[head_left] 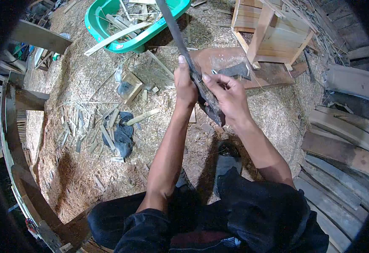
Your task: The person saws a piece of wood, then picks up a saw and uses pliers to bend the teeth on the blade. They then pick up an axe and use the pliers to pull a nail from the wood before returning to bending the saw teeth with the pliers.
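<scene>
A hand saw with a dark, toothed blade runs from the top edge of the view down to a worn handle between my hands. My left hand is closed around the lower blade near the handle, its thumb pointing up along the blade. My right hand pinches the saw at the handle end, thumb and index finger on its near side. The handle's dark lower end sticks out below my right hand's fingers. Part of the grip is hidden by my hands.
Ahead on the left, a green tub holds wood scraps. A slatted wooden piece stands ahead on the right beside a brown board. Black plastic and offcuts lie on shavings. Stacked planks line the right side.
</scene>
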The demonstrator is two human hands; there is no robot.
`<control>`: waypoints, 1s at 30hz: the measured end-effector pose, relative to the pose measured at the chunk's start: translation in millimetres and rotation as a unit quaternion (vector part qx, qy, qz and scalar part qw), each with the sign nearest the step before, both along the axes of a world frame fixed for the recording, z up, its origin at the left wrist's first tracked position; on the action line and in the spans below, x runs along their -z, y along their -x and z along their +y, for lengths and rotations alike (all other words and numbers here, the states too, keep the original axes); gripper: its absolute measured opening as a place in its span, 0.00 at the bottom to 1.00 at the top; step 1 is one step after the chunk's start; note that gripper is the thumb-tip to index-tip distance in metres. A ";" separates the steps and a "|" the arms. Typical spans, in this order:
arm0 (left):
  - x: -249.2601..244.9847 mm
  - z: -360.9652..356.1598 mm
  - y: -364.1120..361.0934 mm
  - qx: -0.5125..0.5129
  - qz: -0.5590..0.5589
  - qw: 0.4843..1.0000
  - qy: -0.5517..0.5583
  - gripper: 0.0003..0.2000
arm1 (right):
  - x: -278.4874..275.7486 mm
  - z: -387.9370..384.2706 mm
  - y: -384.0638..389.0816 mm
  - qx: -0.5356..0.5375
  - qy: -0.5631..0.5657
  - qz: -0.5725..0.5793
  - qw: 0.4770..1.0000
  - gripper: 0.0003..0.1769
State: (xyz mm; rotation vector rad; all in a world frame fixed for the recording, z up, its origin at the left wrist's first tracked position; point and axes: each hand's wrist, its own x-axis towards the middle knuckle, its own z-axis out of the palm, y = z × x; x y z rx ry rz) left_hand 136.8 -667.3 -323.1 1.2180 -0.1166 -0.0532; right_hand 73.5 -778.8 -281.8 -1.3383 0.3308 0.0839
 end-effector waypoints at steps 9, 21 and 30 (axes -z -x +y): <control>19.0 -9.0 -0.9 0.038 0.112 0.978 0.172 0.24 | 57.6 -37.9 -24.3 0.012 0.260 -0.064 0.964 0.20; 57.2 2.8 -12.4 -0.083 0.319 0.938 0.103 0.19 | 133.1 -44.5 6.7 -0.024 0.685 -0.115 0.719 0.30; 68.6 26.8 -17.0 -0.116 0.176 0.977 -0.002 0.22 | 102.8 -49.6 0.4 -0.077 0.507 -0.060 0.856 0.17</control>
